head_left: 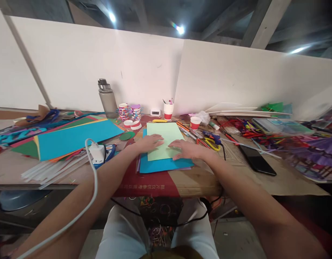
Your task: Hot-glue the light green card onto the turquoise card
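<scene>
A pale green sheet of paper (163, 131) lies on top of a larger blue sheet (166, 166) in front of me. A thin lilac edge peeks out beneath the blue one. My left hand (150, 142) rests on the left side of the green sheet, fingers stretched out and pointing inward. On its right side lies my right hand (186, 149), with its fingers spread and its wrist over the blue sheet's edge. Neither hand grips anything that I can see. Just left of the papers is a dark green paper disc (127, 136).
Large coloured sheets (79, 138), white glue sticks (51, 171) and a charger plug (97, 151) are on the left. At the back stand a bottle (107, 99) and a pen cup (168, 110). To the right are a glue gun (212, 137), yellow-handled scissors (213, 144) and a phone (257, 160).
</scene>
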Tool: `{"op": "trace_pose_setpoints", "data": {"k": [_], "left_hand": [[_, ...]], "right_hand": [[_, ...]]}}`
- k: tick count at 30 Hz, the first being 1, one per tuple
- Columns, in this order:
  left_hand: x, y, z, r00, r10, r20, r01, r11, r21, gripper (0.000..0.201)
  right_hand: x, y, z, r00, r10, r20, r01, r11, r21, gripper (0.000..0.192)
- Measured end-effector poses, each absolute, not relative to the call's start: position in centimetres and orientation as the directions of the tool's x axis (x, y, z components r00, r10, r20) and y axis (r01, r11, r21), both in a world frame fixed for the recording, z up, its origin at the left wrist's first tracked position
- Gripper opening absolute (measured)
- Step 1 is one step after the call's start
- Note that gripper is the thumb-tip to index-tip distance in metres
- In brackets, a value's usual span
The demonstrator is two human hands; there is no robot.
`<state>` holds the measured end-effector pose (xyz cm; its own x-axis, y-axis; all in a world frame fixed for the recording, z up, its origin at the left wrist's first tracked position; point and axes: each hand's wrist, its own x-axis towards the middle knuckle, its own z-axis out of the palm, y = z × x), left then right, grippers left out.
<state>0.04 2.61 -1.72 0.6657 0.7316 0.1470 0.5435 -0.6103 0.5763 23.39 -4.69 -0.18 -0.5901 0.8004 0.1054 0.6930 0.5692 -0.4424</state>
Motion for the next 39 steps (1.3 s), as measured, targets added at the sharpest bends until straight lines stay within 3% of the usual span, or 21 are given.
{"op": "trace_pose_setpoints", "data": {"k": [4,9,12,15,19,25,32,39], "left_hand": [[-0.5,1.9,-2.6,0.651,0.732,0.201,0.503,-0.614,0.609,0.039],[0.5,0.8,-1.6,0.632,0.728,0.264,0.3,-0.544,0.783,0.032],[1.3,0.2,-1.1,0.685,0.691,0.233,0.282,-0.545,0.79,0.026],[1.4,-0.2,-0.6,0.713,0.666,0.219,0.29,-0.565,0.773,0.022],[0.5,-0.4,0.9,0.726,0.675,0.13,0.356,-0.531,0.769,0.029],[-1.1,0.1,1.5,0.606,0.779,0.161,0.547,-0.556,0.626,0.038],[-1.6,1.0,1.0,0.613,0.774,0.155,0.656,-0.609,0.447,0.026],[-1.8,1.1,1.1,0.683,0.722,0.111,0.651,-0.671,0.355,0.029]], "right_hand": [[23.2,-4.9,-1.2,-0.58,0.791,0.195,0.646,0.593,-0.481,0.044],[23.6,-5.0,-1.4,-0.555,0.788,0.266,0.586,0.597,-0.548,0.022],[23.5,-5.1,-1.2,-0.566,0.773,0.287,0.567,0.618,-0.545,0.011],[23.4,-5.3,-1.0,-0.565,0.757,0.329,0.564,0.645,-0.516,0.014],[23.4,-5.3,-1.1,-0.453,0.823,0.344,0.699,0.567,-0.436,0.017],[23.0,-4.7,-1.3,-0.257,0.888,0.383,0.867,0.386,-0.315,0.019],[24.3,-4.2,-1.1,-0.343,0.878,0.333,0.835,0.448,-0.321,0.017],[25.7,-3.0,-1.7,-0.121,0.968,0.221,0.873,0.21,-0.44,0.015]]}}
